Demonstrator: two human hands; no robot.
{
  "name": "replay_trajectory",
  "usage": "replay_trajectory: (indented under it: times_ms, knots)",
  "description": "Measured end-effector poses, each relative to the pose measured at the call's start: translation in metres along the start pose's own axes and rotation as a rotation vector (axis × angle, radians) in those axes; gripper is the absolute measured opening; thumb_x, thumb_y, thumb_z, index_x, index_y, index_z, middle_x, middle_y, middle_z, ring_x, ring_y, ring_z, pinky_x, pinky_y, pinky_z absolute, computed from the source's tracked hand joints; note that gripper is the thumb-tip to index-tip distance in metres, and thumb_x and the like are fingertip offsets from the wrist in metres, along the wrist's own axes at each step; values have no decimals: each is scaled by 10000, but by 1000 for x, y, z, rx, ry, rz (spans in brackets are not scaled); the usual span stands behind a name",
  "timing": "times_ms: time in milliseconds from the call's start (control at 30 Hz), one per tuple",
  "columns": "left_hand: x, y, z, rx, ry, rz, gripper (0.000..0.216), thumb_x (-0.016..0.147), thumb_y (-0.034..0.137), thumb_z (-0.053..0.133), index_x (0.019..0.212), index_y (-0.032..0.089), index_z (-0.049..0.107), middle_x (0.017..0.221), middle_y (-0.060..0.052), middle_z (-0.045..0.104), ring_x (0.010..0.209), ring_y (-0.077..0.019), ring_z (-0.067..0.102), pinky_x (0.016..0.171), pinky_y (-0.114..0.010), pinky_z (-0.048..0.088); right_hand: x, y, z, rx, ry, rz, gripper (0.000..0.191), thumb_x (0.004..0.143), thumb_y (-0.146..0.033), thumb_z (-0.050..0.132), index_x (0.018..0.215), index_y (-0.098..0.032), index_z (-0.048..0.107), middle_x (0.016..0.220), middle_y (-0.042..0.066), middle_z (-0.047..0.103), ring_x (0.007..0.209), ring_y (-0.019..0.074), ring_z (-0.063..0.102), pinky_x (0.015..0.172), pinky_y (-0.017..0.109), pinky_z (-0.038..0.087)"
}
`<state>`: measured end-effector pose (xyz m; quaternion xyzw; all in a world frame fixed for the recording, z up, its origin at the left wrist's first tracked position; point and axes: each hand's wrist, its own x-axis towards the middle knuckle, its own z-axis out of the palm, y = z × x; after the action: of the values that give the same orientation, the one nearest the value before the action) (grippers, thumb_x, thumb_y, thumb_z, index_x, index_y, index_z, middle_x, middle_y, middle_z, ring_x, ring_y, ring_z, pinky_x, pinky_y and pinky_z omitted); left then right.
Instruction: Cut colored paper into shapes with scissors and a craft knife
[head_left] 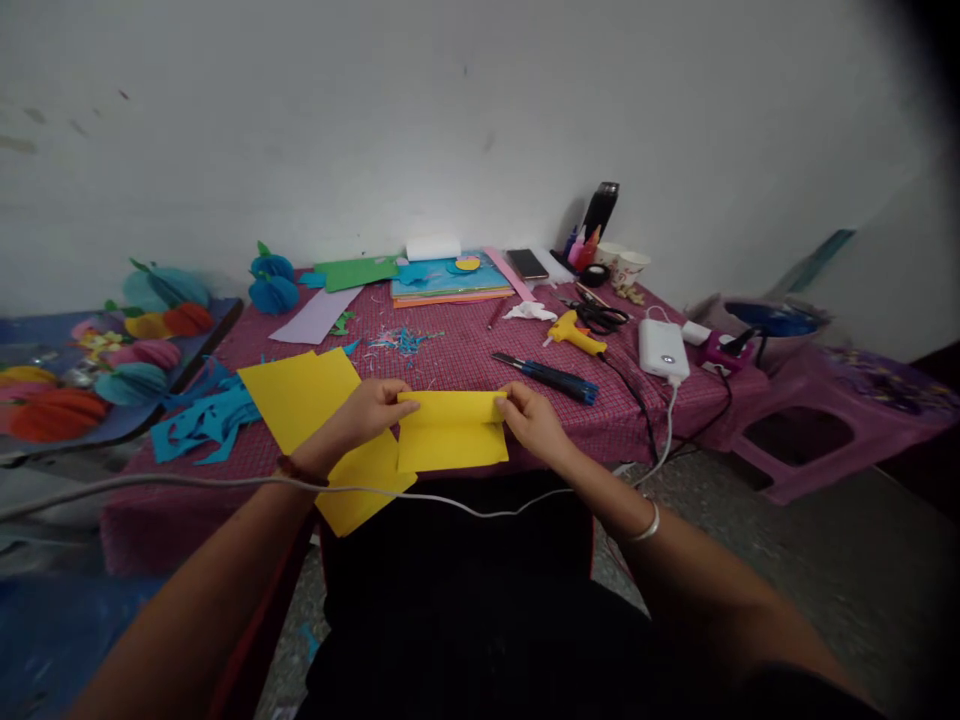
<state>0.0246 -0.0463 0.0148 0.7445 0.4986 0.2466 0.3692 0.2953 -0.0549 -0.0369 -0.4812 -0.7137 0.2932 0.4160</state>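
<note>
A yellow sheet of paper (pixel 453 446) with its far edge folded over is stretched between my hands at the table's near edge. My left hand (pixel 372 408) pinches its upper left corner between thumb and fingers. At the upper right corner, my right hand (pixel 534 420) grips it the same way. More yellow paper (pixel 296 395) lies to the left, partly under my left wrist. Beyond my right hand rests a blue and black utility knife (pixel 555 379).
A yellow glue gun (pixel 576 334), black scissors (pixel 600 316) and a white power bank (pixel 663 348) occupy the table's right side. Blue paper scraps (pixel 206 420) lie left, near paper pumpkins (pixel 60 412). A white cable (pixel 450 503) crosses in front of my forearms.
</note>
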Motion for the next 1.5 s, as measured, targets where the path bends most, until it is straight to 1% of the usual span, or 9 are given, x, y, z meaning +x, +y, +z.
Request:
replay_trajectory:
  times_ms: [300, 567, 667, 767, 833, 967, 1133, 1300, 1500]
  knots:
    - [-19, -18, 16, -12, -4, 231, 105, 714, 286, 644, 722, 187, 678, 814, -40, 650, 744, -151, 583, 687, -261, 462, -16, -3, -9, -203, -204, -362, 133, 745, -127, 651, 860, -186, 620, 984, 61, 655, 937, 208, 579, 852, 364, 418]
    - [-18, -17, 23, -446, 466, -174, 239, 650, 345, 713, 542, 167, 596, 496, 17, 577, 479, -109, 505, 485, -212, 394, -11, 5, -1, 192, 133, -82, 245, 879, -233, 492, 1119, -198, 529, 1068, 90, 610, 967, 190, 606, 855, 365, 487]
    - [-14, -21, 25, -559, 557, -191, 238, 629, 355, 731, 575, 159, 607, 512, 17, 604, 499, -111, 540, 519, -211, 422, -20, -6, -13, 133, -75, -241, 380, 858, -359, 568, 1201, -203, 518, 1179, 114, 586, 1103, 226, 558, 942, 411, 447]
    - [-12, -27, 25, -611, 559, -187, 240, 617, 356, 749, 625, 147, 631, 520, 15, 612, 497, -116, 552, 524, -217, 437, -30, -21, -17, -207, -393, -439, 650, 733, -373, 733, 1319, -239, 486, 1374, 108, 495, 1288, 281, 410, 1095, 501, 254]
    - [-11, -29, 24, -656, 549, -181, 250, 612, 357, 758, 663, 138, 648, 551, 7, 628, 509, -121, 562, 529, -224, 453, -33, -25, -11, -380, -464, -483, 572, 794, -263, 677, 1334, -272, 488, 1418, 72, 472, 1315, 257, 391, 1126, 510, 171]
    - [-14, -29, 20, -759, 530, -155, 296, 628, 381, 752, 762, 129, 673, 720, -34, 691, 597, -134, 605, 580, -240, 497, -24, -21, 0, -466, -374, -490, 367, 926, -136, 438, 1235, -269, 586, 1315, 29, 585, 1248, 177, 486, 1120, 466, 216]
    - [-19, -19, 12, -901, 589, -91, 305, 633, 353, 766, 846, 163, 658, 851, -27, 699, 639, -112, 612, 526, -194, 484, 0, -8, -8, -547, -183, -503, 411, 910, -83, 392, 1213, -251, 614, 1290, 53, 604, 1251, 195, 493, 1091, 487, 270]
    - [-21, -2, 6, -1130, 647, 54, 258, 606, 292, 791, 744, 177, 606, 780, 14, 687, 743, -124, 650, 777, -311, 553, 10, 7, -16, -608, -246, -445, 455, 870, -62, 412, 1209, -278, 625, 1311, 50, 587, 1267, 244, 476, 1081, 551, 258]
    - [-27, 15, 4, -985, 660, 99, 232, 679, 329, 742, 786, 168, 615, 832, -9, 694, 790, -152, 658, 810, -351, 548, 8, -21, -36, -217, -194, -379, 669, 723, -46, 502, 1357, -257, 472, 1409, 92, 474, 1300, 270, 416, 1074, 537, 302]
